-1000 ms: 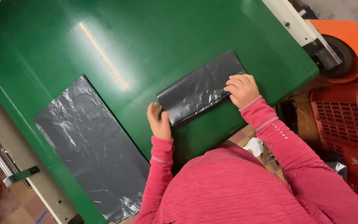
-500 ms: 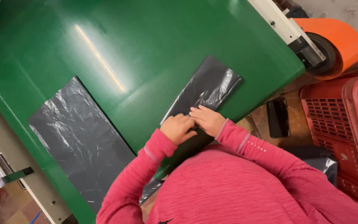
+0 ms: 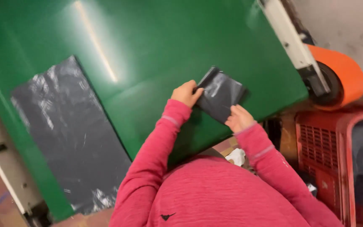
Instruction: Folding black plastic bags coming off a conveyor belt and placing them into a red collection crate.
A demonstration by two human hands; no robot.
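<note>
Green tabletop (image 3: 156, 50) fills my view, a flat black plastic sheet (image 3: 64, 134) lying at its left. Both my left hand (image 3: 185, 93) and right hand (image 3: 239, 118) pinch a folded black bag (image 3: 221, 94) near the table's edge beside a red crate (image 3: 337, 159).

I see my left hand (image 3: 186, 93) raised ahead of me, fingers curled closed in a pinch, thumb pressed against the fingertips. My right hand (image 3: 239, 118) sits lower and nearer my chest, its fingers also bent into a grip. Both forearms, in pink knit sleeves, angle inward with bent elbows.
</note>
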